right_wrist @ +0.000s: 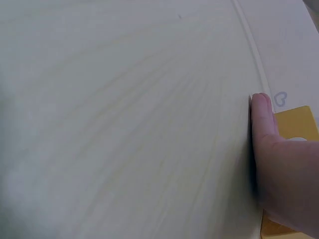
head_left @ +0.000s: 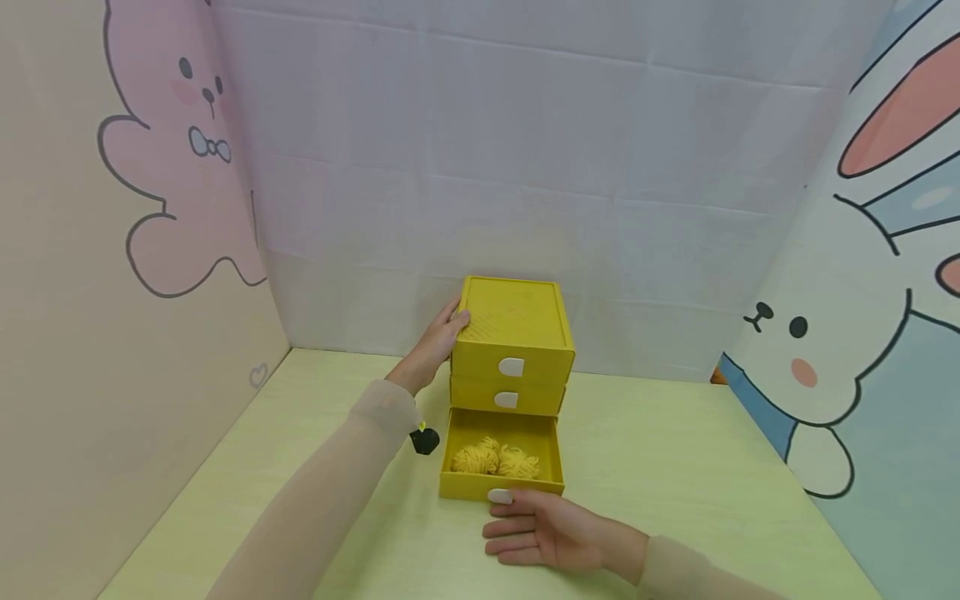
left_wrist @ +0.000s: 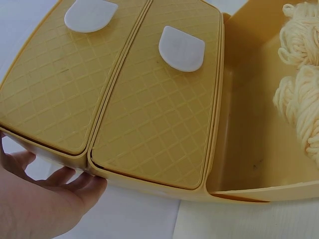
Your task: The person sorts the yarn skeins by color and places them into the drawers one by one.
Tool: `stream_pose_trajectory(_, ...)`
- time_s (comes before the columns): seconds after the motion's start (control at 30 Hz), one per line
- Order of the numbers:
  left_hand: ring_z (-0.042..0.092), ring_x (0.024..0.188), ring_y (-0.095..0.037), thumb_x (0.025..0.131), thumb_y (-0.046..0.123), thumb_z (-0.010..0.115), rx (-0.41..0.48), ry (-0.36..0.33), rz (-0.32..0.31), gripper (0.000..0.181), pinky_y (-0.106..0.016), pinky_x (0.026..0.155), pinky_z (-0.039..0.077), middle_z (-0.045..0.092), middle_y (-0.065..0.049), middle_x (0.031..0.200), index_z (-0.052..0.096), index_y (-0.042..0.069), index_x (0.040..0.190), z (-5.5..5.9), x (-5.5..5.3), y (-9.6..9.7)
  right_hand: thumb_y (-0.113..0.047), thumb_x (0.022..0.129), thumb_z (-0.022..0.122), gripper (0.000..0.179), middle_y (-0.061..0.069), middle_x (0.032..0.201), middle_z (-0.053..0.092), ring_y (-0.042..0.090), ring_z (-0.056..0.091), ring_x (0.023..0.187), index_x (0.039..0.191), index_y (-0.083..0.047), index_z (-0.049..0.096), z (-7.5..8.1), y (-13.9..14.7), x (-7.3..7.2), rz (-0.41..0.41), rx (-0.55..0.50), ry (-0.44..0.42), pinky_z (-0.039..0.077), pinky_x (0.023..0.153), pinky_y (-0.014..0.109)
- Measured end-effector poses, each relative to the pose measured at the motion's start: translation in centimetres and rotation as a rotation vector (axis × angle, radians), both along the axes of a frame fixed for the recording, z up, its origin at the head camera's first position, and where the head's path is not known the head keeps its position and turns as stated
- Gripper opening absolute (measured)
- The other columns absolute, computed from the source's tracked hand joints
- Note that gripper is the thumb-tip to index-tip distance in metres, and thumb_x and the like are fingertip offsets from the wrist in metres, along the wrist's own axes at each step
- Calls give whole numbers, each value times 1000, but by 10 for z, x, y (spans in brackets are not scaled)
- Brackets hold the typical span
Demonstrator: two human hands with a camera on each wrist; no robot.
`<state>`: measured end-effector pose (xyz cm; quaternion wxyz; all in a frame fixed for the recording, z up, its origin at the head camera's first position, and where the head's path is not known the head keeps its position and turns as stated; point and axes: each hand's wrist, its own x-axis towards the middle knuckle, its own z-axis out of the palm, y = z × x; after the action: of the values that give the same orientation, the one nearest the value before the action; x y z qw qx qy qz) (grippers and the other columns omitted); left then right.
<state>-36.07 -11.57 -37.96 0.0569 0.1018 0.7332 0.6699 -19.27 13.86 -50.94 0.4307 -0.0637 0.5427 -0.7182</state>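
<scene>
A yellow three-drawer box (head_left: 517,310) stands near the back wall. Its bottom drawer (head_left: 459,487) is pulled out and contains two bundles of pale yellow yarn (head_left: 476,457). My left hand (head_left: 435,346) rests against the box's left side, thumb at the top edge. In the left wrist view, the fingers of that hand (left_wrist: 45,204) touch the side wall below two closed drawer fronts (left_wrist: 157,107). My right hand (head_left: 558,532) is at the bottom drawer's front, fingers extended, its upper finger touching the white tab (head_left: 499,496). The right wrist view shows only part of this hand (right_wrist: 291,179).
Box and hands are on a pale wood-grain table (head_left: 675,475). Behind hangs a white sheet (head_left: 525,167). Side panels carry a pink bear drawing (head_left: 180,208) at left and a rabbit drawing (head_left: 832,333) at right. A small black object (head_left: 425,441) shows by the left cuff.
</scene>
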Motion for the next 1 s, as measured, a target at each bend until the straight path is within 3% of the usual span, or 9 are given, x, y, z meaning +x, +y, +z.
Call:
stream_pose_trajectory(0.3, 33, 156, -33, 114, 45, 42, -6, -5, 1, 67, -59, 123, 32, 17, -2, 178, 13, 33, 173, -1, 0, 0, -46, 112, 49, 72, 25, 145, 62, 36, 66, 129, 154, 12, 42, -2, -4, -4, -19, -15, -46, 50, 113, 48)
stream_pose_trajectory(0.67, 30, 157, -32, 114, 46, 43, -3, -10, -3, 68, -59, 125, 30, 17, -1, 178, 12, 33, 173, -1, -1, -1, -46, 112, 49, 72, 25, 143, 64, 35, 68, 126, 156, 10, 40, -2, -8, -5, -54, -8, -36, 51, 111, 48)
stream_pose_trajectory(1.0, 34, 155, -33, 115, 45, 42, -7, -4, -4, 66, -59, 124, 31, 19, -3, 177, 12, 33, 173, 1, 1, 0, -47, 112, 49, 75, 27, 140, 65, 33, 70, 124, 155, 13, 40, -4, -14, -19, -111, 11, -9, 52, 111, 48)
